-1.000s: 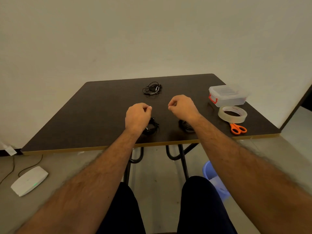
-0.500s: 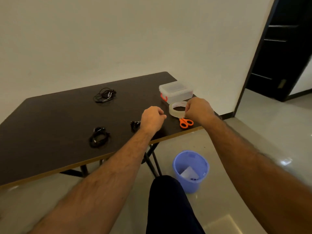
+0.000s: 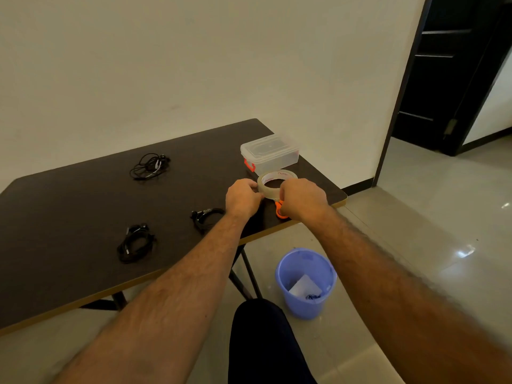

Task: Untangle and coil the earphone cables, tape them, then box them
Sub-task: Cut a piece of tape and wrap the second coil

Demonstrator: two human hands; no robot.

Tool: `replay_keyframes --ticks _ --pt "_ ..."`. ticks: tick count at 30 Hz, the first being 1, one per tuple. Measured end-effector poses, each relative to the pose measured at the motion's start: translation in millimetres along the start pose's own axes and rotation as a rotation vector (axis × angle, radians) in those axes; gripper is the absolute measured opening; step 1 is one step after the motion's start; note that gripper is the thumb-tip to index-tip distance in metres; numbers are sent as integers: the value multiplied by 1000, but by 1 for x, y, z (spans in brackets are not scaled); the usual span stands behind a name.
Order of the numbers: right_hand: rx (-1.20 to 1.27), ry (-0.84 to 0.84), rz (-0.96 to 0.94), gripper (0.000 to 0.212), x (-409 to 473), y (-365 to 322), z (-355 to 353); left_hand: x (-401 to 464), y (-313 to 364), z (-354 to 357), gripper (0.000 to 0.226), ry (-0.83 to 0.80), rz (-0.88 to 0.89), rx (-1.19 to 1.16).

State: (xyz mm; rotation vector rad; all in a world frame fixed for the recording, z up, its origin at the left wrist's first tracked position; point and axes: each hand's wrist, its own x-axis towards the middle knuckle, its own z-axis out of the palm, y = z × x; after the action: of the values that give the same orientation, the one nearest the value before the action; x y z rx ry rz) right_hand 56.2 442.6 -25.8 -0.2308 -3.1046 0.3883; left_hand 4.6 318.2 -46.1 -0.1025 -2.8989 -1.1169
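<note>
A: Where is the tape roll (image 3: pixel 277 180) lying from the hands?

B: Right between them, flat on the bench (image 3: pixel 83 195), hole facing up, just in front of the lidded box (image 3: pixel 270 153). Both are equally near.

A: Hands?

B: Left hand (image 3: pixel 242 197) is curling its fingers against the roll's left wall; right hand (image 3: pixel 302 199) is gripping the right wall. Both are holding the roll, likely hunting the tape end.

A: Cables?

B: Two coiled bundles (image 3: pixel 135 243) (image 3: pixel 206 217) are sitting near the front edge, left of the hands; a tangled set (image 3: pixel 150 166) is lying farther back. Scissors (image 3: pixel 280 209) are lying under the right hand.
</note>
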Motion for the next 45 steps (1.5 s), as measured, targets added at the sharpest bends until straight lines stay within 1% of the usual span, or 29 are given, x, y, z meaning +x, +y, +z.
replay_keyframes --ticks 5,8,11,14,17,19,21,23,25,27,31,37,39,45 --pt "-13 -6 45 40 -2 -2 -2 0 -2 3 20 45 -23 4" --pt "-26 -51 60 41 -2 -4 -3 1 -3 5 19 56 -37 -4" --pt "-64 -84 41 38 -5 -3 -7 2 -3 5 18 54 -36 -1" --pt "-75 -68 16 34 -9 1 -9 3 -3 5 15 51 -40 -4" --pt "-33 -76 -11 30 -11 7 -14 4 -4 4 13 30 -45 -11" --pt "55 -92 -40 28 -11 12 -18 3 -4 4 12 25 -45 -17" --pt "191 -14 -84 29 -9 15 -20 2 -4 5 13 23 -38 -22" --pt "298 142 -120 32 -4 15 -19 1 -5 5 14 21 -33 -19" --pt "347 228 -151 32 2 14 -14 -1 -6 5 12 23 -36 -31" --pt "301 199 -169 31 8 16 -8 -2 -7 5 8 36 -40 -53" --pt "260 19 -150 30 19 27 -12 -3 -6 2 6 38 -34 -54" --pt "191 -15 -167 34 21 39 -17 -3 -5 4 7 26 -27 -44" --pt "178 8 -164 34 18 42 -13 -4 -4 4 7 22 -29 -40" --pt "66 220 -65 39 18 37 -8 -4 0 -4 13 22 -48 29"
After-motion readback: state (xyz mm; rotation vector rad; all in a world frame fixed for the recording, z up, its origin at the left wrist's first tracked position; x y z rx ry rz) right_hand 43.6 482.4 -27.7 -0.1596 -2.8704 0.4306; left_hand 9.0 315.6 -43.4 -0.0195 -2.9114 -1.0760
